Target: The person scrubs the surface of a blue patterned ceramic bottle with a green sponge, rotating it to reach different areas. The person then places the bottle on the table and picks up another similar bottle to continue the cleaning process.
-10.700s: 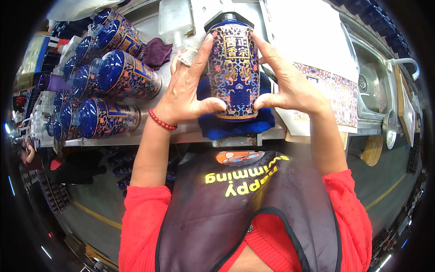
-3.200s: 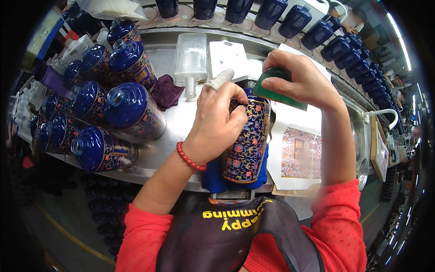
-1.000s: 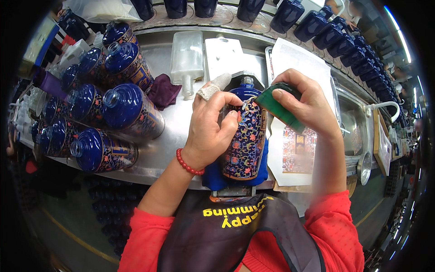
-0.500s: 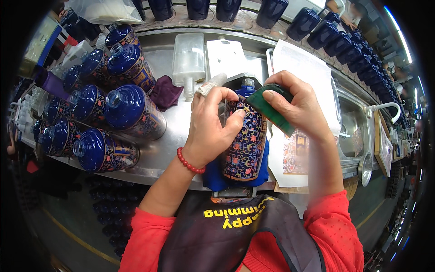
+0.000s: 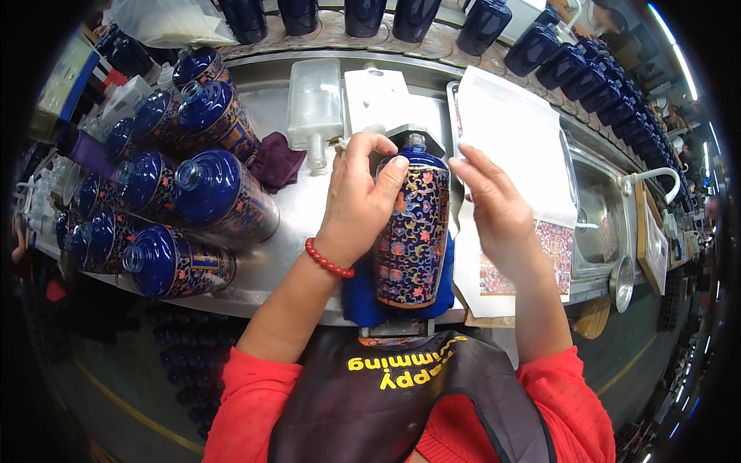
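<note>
A tall dark-blue bottle with a flowered wrap (image 5: 414,239) lies tilted toward me on a blue cloth (image 5: 359,297), its clear glass neck away from me. My left hand (image 5: 359,189), with a red bead bracelet (image 5: 328,261), holds the bottle's upper left side; its thumb presses on the wrap near the shoulder. At the bottle's right side is my right hand (image 5: 498,212), thumb and fingers drawn close together. What they hold, if anything, is hidden; no green scraper shows.
Wrapped blue bottles (image 5: 224,197) stand at left beside a purple cloth (image 5: 276,162). A clear bottle (image 5: 315,104) lies behind. White paper (image 5: 513,139) and a printed flowered sheet (image 5: 552,247) lie at right, near a sink (image 5: 602,224). Plain blue bottles (image 5: 417,17) stand on the conveyor (image 5: 340,42).
My right hand has moved down along the bottle's right side and turned; the green scraper seen in it before is out of sight. My left hand keeps its hold. The conveyor bottles have shifted right.
</note>
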### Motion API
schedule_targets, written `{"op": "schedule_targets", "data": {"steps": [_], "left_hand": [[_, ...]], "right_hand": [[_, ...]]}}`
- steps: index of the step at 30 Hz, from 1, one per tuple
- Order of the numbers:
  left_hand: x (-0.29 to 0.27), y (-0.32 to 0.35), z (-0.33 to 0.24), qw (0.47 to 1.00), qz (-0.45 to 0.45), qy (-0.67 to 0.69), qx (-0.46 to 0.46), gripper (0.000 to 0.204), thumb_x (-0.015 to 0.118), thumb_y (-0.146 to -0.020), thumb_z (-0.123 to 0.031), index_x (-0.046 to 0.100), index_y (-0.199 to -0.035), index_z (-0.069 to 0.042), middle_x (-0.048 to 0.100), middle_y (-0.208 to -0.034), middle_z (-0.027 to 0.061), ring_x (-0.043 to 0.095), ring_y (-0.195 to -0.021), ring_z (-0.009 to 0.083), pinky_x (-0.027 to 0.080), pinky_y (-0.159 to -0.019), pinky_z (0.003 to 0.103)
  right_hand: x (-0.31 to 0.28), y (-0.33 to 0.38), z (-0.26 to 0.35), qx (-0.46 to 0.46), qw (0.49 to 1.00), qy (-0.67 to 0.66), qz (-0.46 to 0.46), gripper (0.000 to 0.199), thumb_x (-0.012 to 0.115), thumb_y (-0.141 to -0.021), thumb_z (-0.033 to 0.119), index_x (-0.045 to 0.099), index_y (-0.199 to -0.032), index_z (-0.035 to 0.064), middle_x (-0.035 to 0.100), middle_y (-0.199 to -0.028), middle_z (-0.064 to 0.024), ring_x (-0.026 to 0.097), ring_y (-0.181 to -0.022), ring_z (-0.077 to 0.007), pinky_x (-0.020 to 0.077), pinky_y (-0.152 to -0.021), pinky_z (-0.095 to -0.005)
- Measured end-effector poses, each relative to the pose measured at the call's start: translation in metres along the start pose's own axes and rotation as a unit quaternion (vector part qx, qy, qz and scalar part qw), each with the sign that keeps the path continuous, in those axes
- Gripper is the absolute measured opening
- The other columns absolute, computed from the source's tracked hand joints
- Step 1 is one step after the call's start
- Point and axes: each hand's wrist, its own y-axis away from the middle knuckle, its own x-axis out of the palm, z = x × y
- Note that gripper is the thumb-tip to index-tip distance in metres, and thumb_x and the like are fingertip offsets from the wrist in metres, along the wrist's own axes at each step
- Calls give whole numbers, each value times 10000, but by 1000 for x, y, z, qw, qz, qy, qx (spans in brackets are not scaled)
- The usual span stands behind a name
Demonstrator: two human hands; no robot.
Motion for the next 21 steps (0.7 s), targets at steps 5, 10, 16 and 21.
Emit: {"op": "schedule_targets", "data": {"steps": [5,10,16,21], "left_hand": [[2,-4,0,999,-4,-16,28,283,693,-963,-214,594,-1127,-7,660,-1072,156,615,-975,311,484,-887,420],[5,-5,-4,999,1,-47,1,305,710,-950,-226,600,-1127,-3,672,-1063,158,624,-992,319,488,-892,419],[5,-8,2,1000,-9,-14,26,308,714,-959,-245,612,-1111,3,674,-1054,157,629,-986,301,489,-890,398],[3,-6,8,998,-17,-11,58,317,704,-975,-266,618,-1106,9,675,-1058,147,630,-1004,281,485,-911,385]], "right_hand": [[7,7,3,-13,998,60,33,591,583,-848,-183,636,-1382,64,561,-1458,-199,588,-1283,-363,511,-1062,-415],[7,4,4,-14,997,69,28,600,611,-832,-162,644,-1380,80,570,-1429,-205,568,-1273,-395,503,-1049,-445],[7,5,7,-17,996,84,29,616,618,-805,-163,653,-1368,84,575,-1407,-202,565,-1257,-400,500,-1046,-454],[8,0,8,-19,996,88,17,624,618,-799,-165,659,-1365,96,576,-1398,-200,565,-1253,-397,502,-1041,-457]]}}
